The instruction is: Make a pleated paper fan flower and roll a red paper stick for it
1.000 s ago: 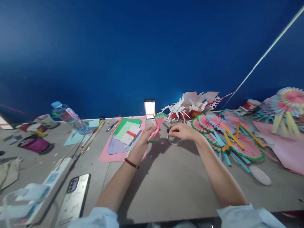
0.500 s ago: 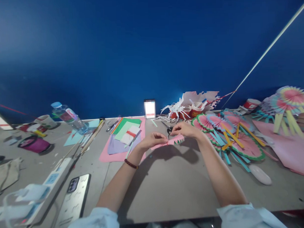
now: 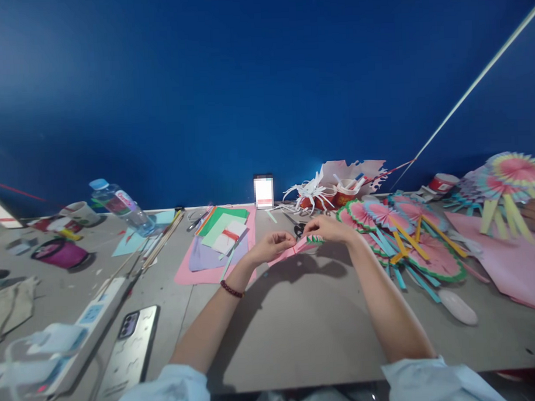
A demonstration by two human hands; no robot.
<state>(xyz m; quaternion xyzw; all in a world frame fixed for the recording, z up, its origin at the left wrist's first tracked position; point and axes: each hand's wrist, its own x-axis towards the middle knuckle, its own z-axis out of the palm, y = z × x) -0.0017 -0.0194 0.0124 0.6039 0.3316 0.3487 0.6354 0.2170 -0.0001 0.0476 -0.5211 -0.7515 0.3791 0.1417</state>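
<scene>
Right of the layered coloured paper [image 3: 208,253], my left grip [image 3: 272,247] pinches a pleated pink-and-green paper strip [image 3: 301,245] above the table [image 3: 316,327]; my right grip [image 3: 325,229] holds its green-edged end, left of the paper rosettes [image 3: 436,260].

I get a dim blue wall [image 3: 202,97], palest at far left, and a screen [image 3: 263,192] glaring white and blocky. Soft shadows [image 3: 296,272] lie on the table [image 3: 325,339] below the left hand [image 3: 271,247] and right hand [image 3: 327,229]. At near left, the stretched power strip [image 3: 96,314] blurs.
</scene>
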